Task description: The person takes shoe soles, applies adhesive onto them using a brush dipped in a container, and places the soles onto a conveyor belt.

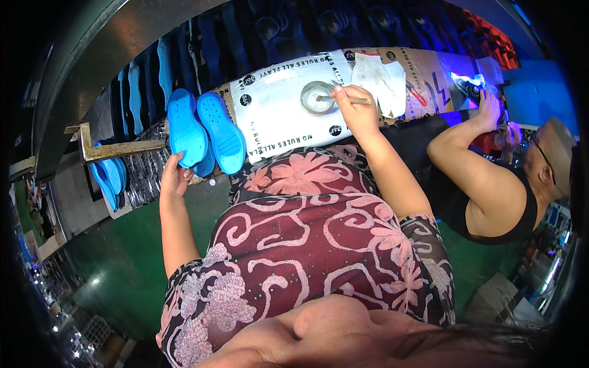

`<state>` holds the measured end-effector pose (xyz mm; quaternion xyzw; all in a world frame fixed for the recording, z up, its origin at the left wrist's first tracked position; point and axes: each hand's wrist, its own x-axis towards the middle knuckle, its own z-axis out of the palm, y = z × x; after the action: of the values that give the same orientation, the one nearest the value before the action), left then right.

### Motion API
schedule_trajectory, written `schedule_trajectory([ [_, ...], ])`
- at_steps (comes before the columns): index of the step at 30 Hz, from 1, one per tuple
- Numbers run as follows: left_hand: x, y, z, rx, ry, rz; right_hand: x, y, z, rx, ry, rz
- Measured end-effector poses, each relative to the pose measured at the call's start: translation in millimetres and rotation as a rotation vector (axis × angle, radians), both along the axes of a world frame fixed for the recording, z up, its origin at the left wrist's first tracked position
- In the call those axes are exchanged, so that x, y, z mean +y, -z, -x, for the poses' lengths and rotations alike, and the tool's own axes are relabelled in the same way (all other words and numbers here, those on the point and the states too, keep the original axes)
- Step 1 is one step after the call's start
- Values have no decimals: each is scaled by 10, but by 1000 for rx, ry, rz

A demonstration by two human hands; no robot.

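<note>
My left hand (175,176) is closed on the lower end of a bright blue shoe sole (185,130), thumb on its inner face. Beside it lies a second blue sole (222,132), and part of another blue one shows between and under them. My right hand (356,110) pinches a brush (363,100) by its light wooden handle. The brush's tip reaches into a round, clear-walled bowl (305,93) with whitish stuff in it. That bowl stands on a white printed sheet (276,110) spread over the bench in front of me.
A stained white cloth or paper (383,86) lies right of the bowl, near a red-handled tool (419,97). More blue soles (110,178) rest at the left, past a metal bracket (126,149). Dark and blue pieces (165,73) line the bench's back. Another person (491,178) works close at the right.
</note>
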<state>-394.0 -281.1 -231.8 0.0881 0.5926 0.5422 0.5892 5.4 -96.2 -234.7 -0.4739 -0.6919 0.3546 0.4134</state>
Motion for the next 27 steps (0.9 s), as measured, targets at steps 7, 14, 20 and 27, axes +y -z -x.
schedule_trajectory([
  [7,191,-314,-992,413,22,-345,-101,-136,-22,379,69,263],
  [14,597,-509,-1544,704,101,-530,-336,-563,7,577,17,244],
  [20,676,-589,-1714,760,120,-654,-513,-853,229,314,-225,-201],
  [27,659,-535,-1720,853,111,-713,-519,-839,320,62,-319,-402],
])
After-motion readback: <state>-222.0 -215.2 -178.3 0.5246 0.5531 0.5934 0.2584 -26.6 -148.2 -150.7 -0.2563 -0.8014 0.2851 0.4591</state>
